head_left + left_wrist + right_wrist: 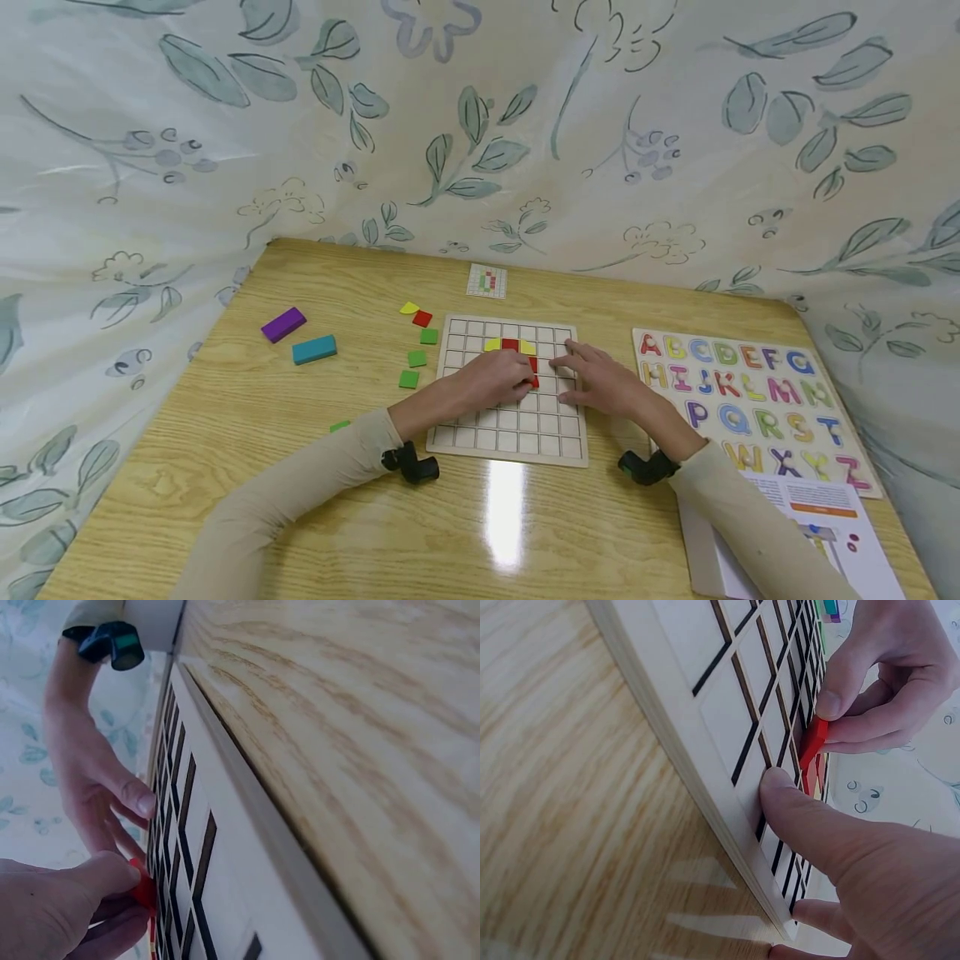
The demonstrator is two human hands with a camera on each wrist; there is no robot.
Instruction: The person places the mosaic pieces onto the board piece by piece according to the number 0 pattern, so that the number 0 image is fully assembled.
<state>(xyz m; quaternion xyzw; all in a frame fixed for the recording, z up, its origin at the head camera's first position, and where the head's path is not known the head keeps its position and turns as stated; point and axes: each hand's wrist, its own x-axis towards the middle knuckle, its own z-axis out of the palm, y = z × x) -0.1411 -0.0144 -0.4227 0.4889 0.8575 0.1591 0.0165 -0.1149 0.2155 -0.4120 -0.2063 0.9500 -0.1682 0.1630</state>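
Note:
A pale board with a square grid (506, 432) lies on the wooden table. My left hand (487, 383) is over its middle, pinching a red square tile (815, 741) between thumb and fingers; the tile is tilted against the grid in the right wrist view. Just beyond the hand, a red tile (510, 343) sits on the board between two yellow rounded tiles (529, 347), with another red tile (533, 364) below. My right hand (607, 383) rests at the board's right side, fingers spread, its thumb (795, 814) touching the grid. The left hand hides part of the board.
A small pattern card (487, 282) lies beyond the board. Left of it are loose green tiles (417, 358), a red tile (422, 318), a yellow tile (408, 308), a purple block (283, 325) and a blue block (314, 350). An alphabet board (678, 400) and box (862, 533) occupy the right.

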